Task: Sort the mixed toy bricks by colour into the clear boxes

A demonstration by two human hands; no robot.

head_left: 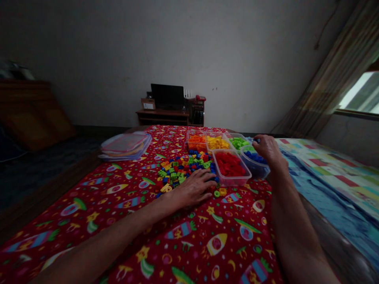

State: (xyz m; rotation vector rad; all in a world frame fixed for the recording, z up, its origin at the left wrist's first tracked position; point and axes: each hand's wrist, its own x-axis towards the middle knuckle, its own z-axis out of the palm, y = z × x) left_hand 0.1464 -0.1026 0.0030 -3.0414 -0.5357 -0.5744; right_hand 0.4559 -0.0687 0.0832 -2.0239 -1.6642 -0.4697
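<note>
A pile of mixed toy building bricks (180, 169) in several colours lies on the patterned red cloth. My left hand (197, 186) rests palm down at the near right edge of this pile, fingers stretched out and apart. Above the round tub (257, 169) of blue bricks (255, 157), my right hand (268, 149) is closed in a pinch on a small blue brick (257, 141). Red bricks (231, 163) fill a clear rectangular container (237, 181) between the two hands. Behind it stand containers of orange bricks (197, 142), yellow bricks (217, 142) and green bricks (238, 142).
Stacked plastic lids (126, 146) lie at the table's far left. A yellow brick (222, 192) and a green round piece (217, 194) sit apart from the pile. Right of the table is a bed with a blue sheet (319, 197). A monitor (167, 96) stands by the wall.
</note>
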